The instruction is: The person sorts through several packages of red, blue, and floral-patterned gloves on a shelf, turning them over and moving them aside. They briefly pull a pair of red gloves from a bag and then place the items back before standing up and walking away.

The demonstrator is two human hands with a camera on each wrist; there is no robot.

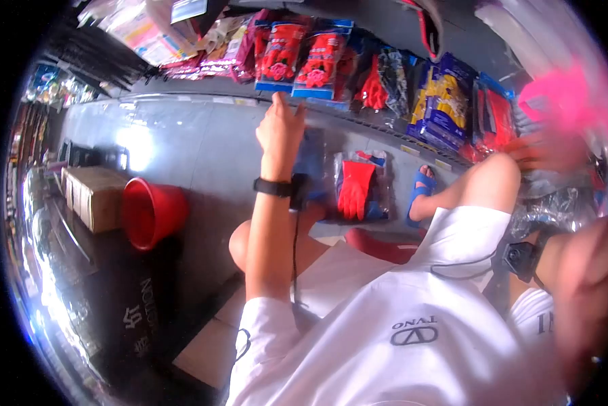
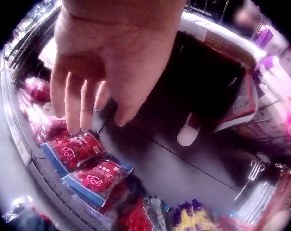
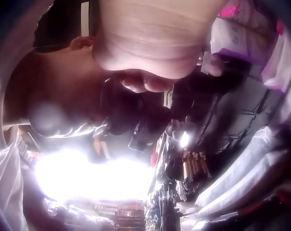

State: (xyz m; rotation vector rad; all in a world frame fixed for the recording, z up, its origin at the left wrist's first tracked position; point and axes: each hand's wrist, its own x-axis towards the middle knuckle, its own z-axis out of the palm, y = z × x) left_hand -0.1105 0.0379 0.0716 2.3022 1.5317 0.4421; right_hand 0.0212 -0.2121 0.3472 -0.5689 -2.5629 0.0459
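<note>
My left hand (image 1: 280, 132) reaches over the shelf's front edge, close to red glove packs (image 1: 317, 64). In the left wrist view the fingers of this hand (image 2: 109, 62) point down, relaxed and apart, just behind two packs (image 2: 95, 178); whether they touch one I cannot tell. Nothing shows in its grasp. A blurred shape at the right edge of the head view looks like my raised right hand (image 1: 592, 291). The right wrist view has its palm heel (image 3: 150, 48) large at the top, the fingertips bent in beneath it; what they touch is hidden.
Yellow gloves in purple packaging (image 1: 446, 95) lie farther right on the shelf. A packed red glove (image 1: 355, 189) is on the floor before my legs. To the left stand a red bucket (image 1: 155, 213) and a cardboard box (image 1: 94, 196). A pink object (image 1: 561, 98) is blurred.
</note>
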